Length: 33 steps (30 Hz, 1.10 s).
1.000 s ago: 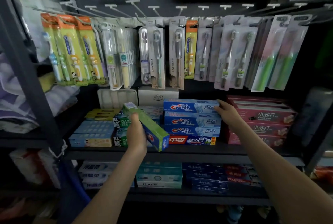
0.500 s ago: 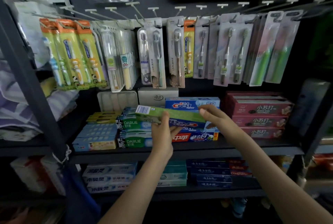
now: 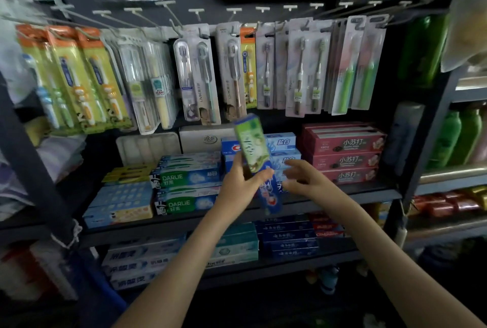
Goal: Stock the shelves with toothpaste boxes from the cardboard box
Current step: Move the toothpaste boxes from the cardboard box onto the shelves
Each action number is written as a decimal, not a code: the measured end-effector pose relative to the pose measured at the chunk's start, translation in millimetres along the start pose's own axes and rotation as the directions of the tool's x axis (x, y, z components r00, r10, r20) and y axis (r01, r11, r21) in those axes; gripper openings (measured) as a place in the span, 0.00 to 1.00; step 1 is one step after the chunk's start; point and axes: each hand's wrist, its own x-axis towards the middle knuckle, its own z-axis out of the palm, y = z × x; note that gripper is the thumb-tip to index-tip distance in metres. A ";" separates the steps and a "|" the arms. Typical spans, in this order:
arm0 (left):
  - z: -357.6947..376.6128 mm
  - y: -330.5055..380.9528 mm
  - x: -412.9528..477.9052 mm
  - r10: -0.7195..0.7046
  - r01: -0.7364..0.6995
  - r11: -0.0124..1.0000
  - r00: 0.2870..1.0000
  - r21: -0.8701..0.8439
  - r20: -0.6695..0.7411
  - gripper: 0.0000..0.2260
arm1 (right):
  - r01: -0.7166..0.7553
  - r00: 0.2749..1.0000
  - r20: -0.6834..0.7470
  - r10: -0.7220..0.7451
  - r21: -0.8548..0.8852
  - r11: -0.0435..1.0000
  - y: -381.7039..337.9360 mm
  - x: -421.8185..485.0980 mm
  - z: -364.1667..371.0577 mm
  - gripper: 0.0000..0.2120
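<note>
Stocked shelf (image 3: 376, 195) ahead. My left hand (image 3: 238, 182) grips a green-and-blue toothpaste box (image 3: 251, 148), near upright, before the Crest boxes (image 3: 283, 143); my right hand (image 3: 305, 177) hovers beside it, fingers (image 3: 291, 162) spread, empty.

"What sits on the upper shelf (image 3: 374, 193) in front of you?"

"On my left, pale blue and yellow boxes (image 3: 121, 203) stacked at the near edge, with a yellow stack (image 3: 126, 173) behind them. Next come the Darlie boxes (image 3: 187, 190), then the blue Crest boxes (image 3: 283, 148), partly hidden from me, and the red boxes (image 3: 345, 159) at the right. Far back I see a white ribbed case (image 3: 147, 147) beside a white box (image 3: 205, 139)."

"And the lower shelf (image 3: 290, 264)?"

"White-and-blue boxes (image 3: 137, 264) at the left, teal boxes (image 3: 237, 244) in the middle, dark blue boxes (image 3: 287, 240) just beside them, and red Colgate boxes (image 3: 328, 227) at the right."
</note>
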 end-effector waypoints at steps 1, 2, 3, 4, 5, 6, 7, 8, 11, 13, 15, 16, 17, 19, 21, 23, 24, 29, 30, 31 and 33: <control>-5.0 3.3 0.1 0.051 -0.068 0.968 0.996 0.243 0.075 0.20 | 0.058 0.998 -0.028 -0.058 0.003 0.998 -8.4 -0.4 -0.8 0.27; -8.9 7.2 -0.3 0.091 -0.148 0.879 0.985 0.452 0.146 0.21 | 0.113 0.993 -0.044 -0.112 0.022 0.993 -16.4 -0.5 -2.4 0.27; -12.0 11.6 -0.1 0.118 -0.220 0.777 0.971 0.589 0.207 0.23 | 0.152 0.987 -0.051 -0.150 0.050 0.987 -23.2 0.4 -3.6 0.25; -15.0 16.2 1.3 0.133 -0.268 0.708 0.959 0.654 0.249 0.26 | 0.174 0.983 -0.060 -0.171 0.058 0.983 -28.6 1.1 -4.2 0.23; -18.4 21.3 3.5 0.130 -0.291 0.679 0.951 0.674 0.280 0.28 | 0.189 0.980 -0.079 -0.185 0.052 0.981 -32.1 1.8 -4.8 0.22; -22.7 25.8 7.0 0.115 -0.302 0.655 0.946 0.693 0.304 0.30 | 0.200 0.975 -0.109 -0.194 0.052 0.978 -34.4 2.1 -5.1 0.22; -27.8 30.1 11.6 0.091 -0.317 0.605 0.939 0.730 0.332 0.32 | 0.215 0.968 -0.148 -0.203 0.068 0.974 -35.5 1.9 -5.5 0.25; -33.1 35.1 15.8 0.064 -0.339 0.516 0.931 0.787 0.360 0.33 | 0.236 0.958 -0.187 -0.218 0.083 0.968 -35.3 1.7 -6.5 0.30; -47.1 49.2 24.1 0.020 -0.387 0.297 0.916 0.873 0.400 0.32 | 0.248 0.942 -0.223 -0.252 -0.045 0.968 -35.5 3.6 -10.3 0.25; -49.4 54.2 24.8 0.099 -0.361 0.311 0.932 0.879 0.348 0.31 | 0.199 0.942 -0.239 -0.237 -0.175 0.964 -34.0 10.2 -12.5 0.15; -49.4 51.1 24.4 0.267 -0.304 0.408 0.941 0.861 0.205 0.29 | 0.151 0.926 -0.327 -0.191 -0.144 0.978 -30.2 19.1 -12.7 0.12; -49.7 45.3 25.9 0.370 -0.267 0.468 0.925 0.842 0.088 0.29 | 0.132 0.914 -0.372 -0.162 -0.103 0.986 -28.3 23.3 -13.1 0.12; -50.1 36.5 27.9 0.442 -0.212 0.538 0.895 0.816 -0.060 0.28 | 0.113 0.902 -0.411 -0.133 -0.074 0.991 -25.7 28.1 -14.2 0.12; -53.4 17.9 30.8 0.390 -0.066 0.738 0.855 0.672 -0.343 0.29 | 0.077 0.879 -0.467 -0.093 -0.051 0.996 -18.2 38.5 -18.1 0.12; -57.9 3.5 33.0 0.080 0.093 0.933 0.888 0.348 -0.452 0.29 | 0.054 0.870 -0.487 -0.073 -0.053 0.997 -11.2 49.1 -23.4 0.13; -58.0 -12.1 36.0 -0.150 0.221 0.966 0.903 0.136 -0.403 0.25 | 0.023 0.875 -0.481 -0.057 -0.076 0.997 -5.4 58.1 -27.0 0.14; -57.1 -18.2 37.6 -0.190 0.246 0.963 0.906 0.107 -0.378 0.24 | 0.012 0.877 -0.477 -0.054 -0.089 0.996 -2.4 62.5 -28.3 0.14; -47.8 -37.3 51.5 -0.289 0.303 0.953 0.923 0.019 -0.256 0.28 | -0.014 0.876 -0.477 -0.066 -0.163 0.987 11.5 79.8 -31.1 0.13; -45.7 -38.3 54.2 -0.300 0.314 0.949 0.921 0.015 -0.248 0.27 | -0.019 0.876 -0.477 -0.064 -0.165 0.986 13.8 82.9 -31.6 0.13; -43.7 -39.1 56.6 -0.316 0.328 0.945 0.919 0.012 -0.237 0.27 | -0.019 0.877 -0.477 -0.063 -0.165 0.986 15.9 85.9 -32.2 0.13; -40.7 -43.2 63.0 -0.342 0.349 0.937 0.913 -0.007 -0.221 0.28 | -0.015 0.875 -0.480 -0.062 -0.154 0.988 19.0 91.3 -33.2 0.14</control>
